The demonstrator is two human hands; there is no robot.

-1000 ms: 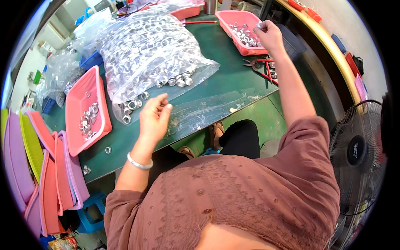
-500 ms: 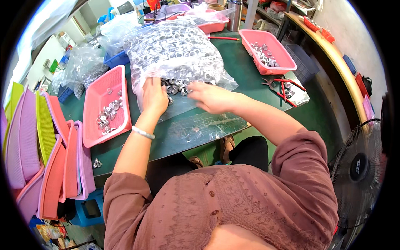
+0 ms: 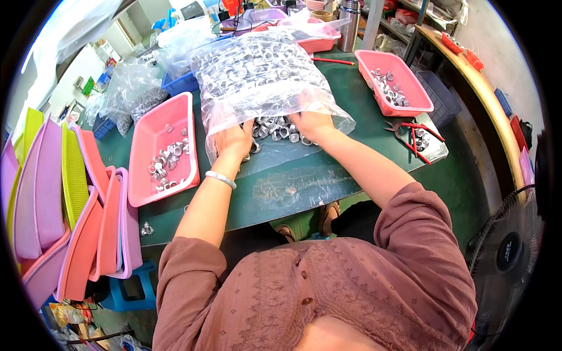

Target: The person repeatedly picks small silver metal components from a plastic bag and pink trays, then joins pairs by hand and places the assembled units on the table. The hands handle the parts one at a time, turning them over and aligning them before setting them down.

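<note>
A large clear plastic bag (image 3: 257,64) full of small silvery ring-shaped metal parts lies on the green table, its mouth toward me. Several loose metal rings (image 3: 280,130) spill at the opening. My left hand (image 3: 235,139) reaches into the left side of the mouth, thumb apart and beside the rings, the other fingers partly under the plastic. On the right side, my right hand (image 3: 314,121) reaches in under the film, its fingers stretched out and seen only dimly through it. Both hands look open, flanking the loose rings; nothing is visibly gripped.
Pink baskets with some rings stand at left (image 3: 136,175) and right (image 3: 422,105). Red-handled pliers (image 3: 417,140) lie near the right table edge. Stacked colored baskets (image 3: 41,193) lean at far left. A steel flask (image 3: 349,26) stands behind, and a fan (image 3: 509,251) is at right.
My right hand has moved from above the front of the opening into the bag's right side, under the film. My left hand has slid slightly down along the left side. The view has shifted a little.
</note>
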